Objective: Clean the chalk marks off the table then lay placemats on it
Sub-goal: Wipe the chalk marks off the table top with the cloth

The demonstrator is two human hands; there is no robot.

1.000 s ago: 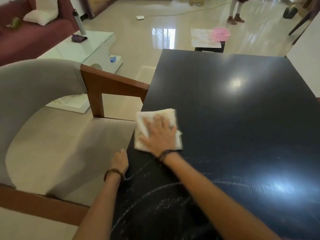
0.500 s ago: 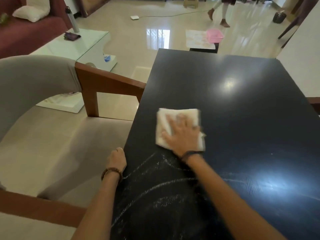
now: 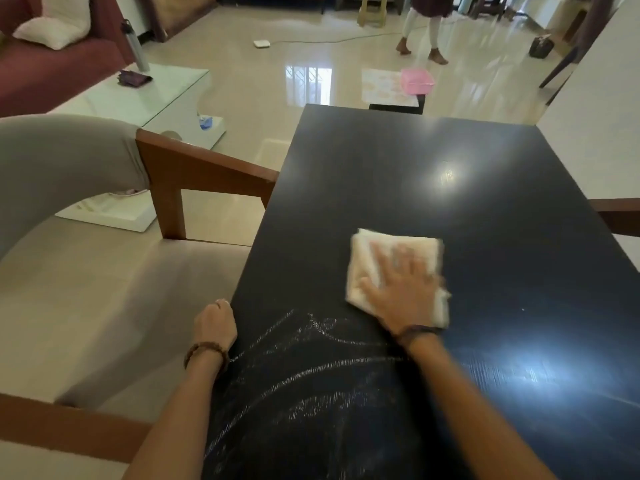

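Note:
A glossy black table stretches away from me. White chalk marks streak its near part, between my two forearms. A folded white cloth lies flat on the table near its middle. My right hand presses down on the cloth with fingers spread and straight, blurred by motion. My left hand sits at the table's left edge, its fingers curled over the edge and hidden below it. A patterned placemat lies on a small dark stand beyond the table's far end.
A wooden armchair with grey cushions stands against the table's left side. A pink basket rests on the far placemat. A glass coffee table and a maroon sofa are at the far left. A person walks on the shiny floor.
My right hand has slid the cloth to the right, from the table's left edge to near its middle. My left hand has stayed at the table's left edge.

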